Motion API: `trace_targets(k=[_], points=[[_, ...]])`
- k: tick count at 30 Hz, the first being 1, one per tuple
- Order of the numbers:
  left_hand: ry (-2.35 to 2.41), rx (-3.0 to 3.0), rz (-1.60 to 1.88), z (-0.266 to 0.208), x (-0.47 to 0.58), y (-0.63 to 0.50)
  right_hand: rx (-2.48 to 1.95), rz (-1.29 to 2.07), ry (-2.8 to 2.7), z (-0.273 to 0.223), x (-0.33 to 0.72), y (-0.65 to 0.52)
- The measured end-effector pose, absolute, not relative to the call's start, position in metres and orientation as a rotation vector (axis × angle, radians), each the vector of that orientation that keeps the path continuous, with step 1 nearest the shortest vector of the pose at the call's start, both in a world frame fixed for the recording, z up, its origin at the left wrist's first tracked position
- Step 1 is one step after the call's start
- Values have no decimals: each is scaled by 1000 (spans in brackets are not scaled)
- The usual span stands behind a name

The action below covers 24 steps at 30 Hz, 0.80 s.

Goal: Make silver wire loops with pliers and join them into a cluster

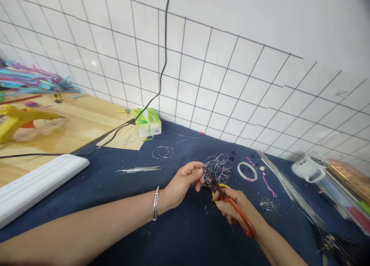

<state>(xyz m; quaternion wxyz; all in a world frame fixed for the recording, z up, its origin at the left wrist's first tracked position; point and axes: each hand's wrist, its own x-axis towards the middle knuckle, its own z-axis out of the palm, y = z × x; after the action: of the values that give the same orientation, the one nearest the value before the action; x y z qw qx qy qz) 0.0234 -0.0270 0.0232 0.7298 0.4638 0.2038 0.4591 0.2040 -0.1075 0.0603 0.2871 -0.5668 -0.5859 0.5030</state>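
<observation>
- Wire shape (pixel 222 169): tangle of thin silvery loops w/ pinkish bits, mid-table, just above the dark blue cloth (pixel 182 227), btwn both hands.
- L hand (pixel 183 181): thumb & fingers together, pinching the shape's L edge; silver bracelet (pixel 156 204) on wrist.
- R hand (pixel 243 205): fingers wrapped round orange-handled scissors (pixel 215 182), blades pointing up-left to the shape's L side; can't tell if they're cutting.
- Yellow-handled tool (pixel 224 186): partly hidden nr R hand; can't tell if held.
- Just R of the shape: white ring (pixel 239 169) lying flat, pink string (pixel 269 186), small pile of wire bits (pixel 268 204).
- L of the shape: bundle of short wires (pixel 141 169), two thin hoops (pixel 162 152) overlapping.
- Far R: long wires (pixel 295 193) in a slanting bunch, white mug (pixel 306 168) beyond.
- Back L: green & white tissue pack (pixel 148 124); white bar (pixel 43 183) nearer.
- Far L, wood tabletop (pixel 83 116): yellow glue gun (pixel 19 119), heap of blue & pink fuzzy sticks (pixel 31 81).
- Bkgd: white tiled wall (pixel 196 66), black cord (pixel 165 46) hanging in front.
</observation>
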Motion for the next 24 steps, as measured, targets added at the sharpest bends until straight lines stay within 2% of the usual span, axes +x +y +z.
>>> trace_targets(k=[13,24], points=[[479,1031,1025,22,24,-27,-1334,1596,-1342,57,199,-115],[454,957,989,28,26,-34,-1452,1316,-1489,54,185,-117]])
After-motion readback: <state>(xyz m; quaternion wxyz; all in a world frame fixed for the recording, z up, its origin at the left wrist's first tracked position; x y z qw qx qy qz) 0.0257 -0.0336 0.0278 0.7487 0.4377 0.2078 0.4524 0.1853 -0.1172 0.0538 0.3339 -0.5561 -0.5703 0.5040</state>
